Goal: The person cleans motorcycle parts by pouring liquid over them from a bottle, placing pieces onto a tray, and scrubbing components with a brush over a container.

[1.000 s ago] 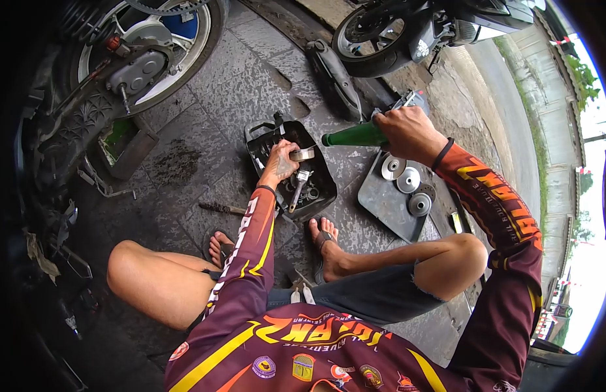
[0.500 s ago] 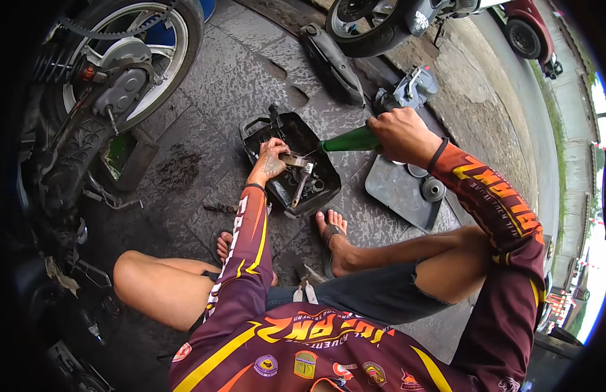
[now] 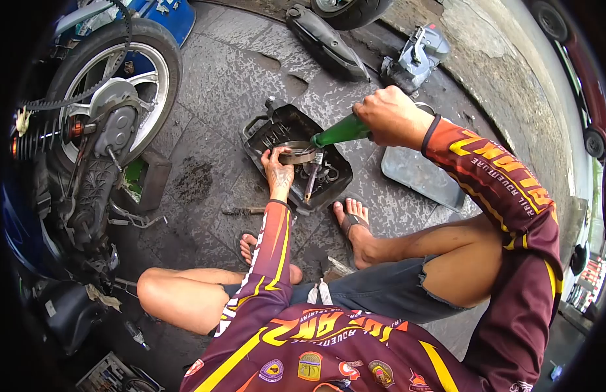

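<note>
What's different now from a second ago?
The right hand has brought the green bottle inward, its mouth now at the ring-shaped part; the left hand has turned that part. Neither let go. The brush still lies in the black tub.

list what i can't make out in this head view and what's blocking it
Head view:
Base of the bottle: hidden by the right grip.
Any liquid at its mouth: too small to tell.
Left end of the ring: covered by the left grip.
Small parts in the bin: too small and dark to identify.
Tray's upper right: behind the right sleeve.
Top tyre: cut off by the top edge.
</note>
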The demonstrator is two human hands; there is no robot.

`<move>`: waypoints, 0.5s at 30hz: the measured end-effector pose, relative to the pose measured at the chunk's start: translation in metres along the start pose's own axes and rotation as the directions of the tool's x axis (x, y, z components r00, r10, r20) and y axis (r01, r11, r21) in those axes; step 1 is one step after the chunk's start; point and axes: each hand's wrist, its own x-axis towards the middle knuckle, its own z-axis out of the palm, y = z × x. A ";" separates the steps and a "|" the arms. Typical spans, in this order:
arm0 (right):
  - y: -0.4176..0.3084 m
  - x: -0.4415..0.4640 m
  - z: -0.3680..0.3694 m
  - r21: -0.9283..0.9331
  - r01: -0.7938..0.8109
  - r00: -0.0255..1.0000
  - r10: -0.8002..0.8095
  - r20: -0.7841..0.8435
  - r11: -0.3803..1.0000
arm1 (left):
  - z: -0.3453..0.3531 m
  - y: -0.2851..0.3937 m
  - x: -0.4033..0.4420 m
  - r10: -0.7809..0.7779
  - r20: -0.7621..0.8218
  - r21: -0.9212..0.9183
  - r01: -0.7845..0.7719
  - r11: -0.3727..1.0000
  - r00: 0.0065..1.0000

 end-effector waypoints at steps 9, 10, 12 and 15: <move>-0.002 0.009 0.010 0.027 0.052 0.998 -0.051 -0.030 0.998 | 0.020 0.035 0.001 -0.779 0.317 -0.851 0.525 0.018 0.541; 0.000 0.010 0.009 0.022 0.051 0.998 -0.051 -0.031 0.998 | 0.030 0.030 0.001 -0.816 0.254 -0.872 0.487 0.038 0.519; -0.001 0.010 0.013 0.022 0.037 0.999 -0.036 -0.028 0.999 | 0.028 -0.013 0.010 -0.639 0.579 -0.720 0.686 -0.108 0.507; 0.001 0.017 0.010 0.011 0.028 0.998 -0.028 -0.054 1.000 | 0.018 0.011 0.004 -0.633 0.557 -0.769 0.621 -0.149 0.538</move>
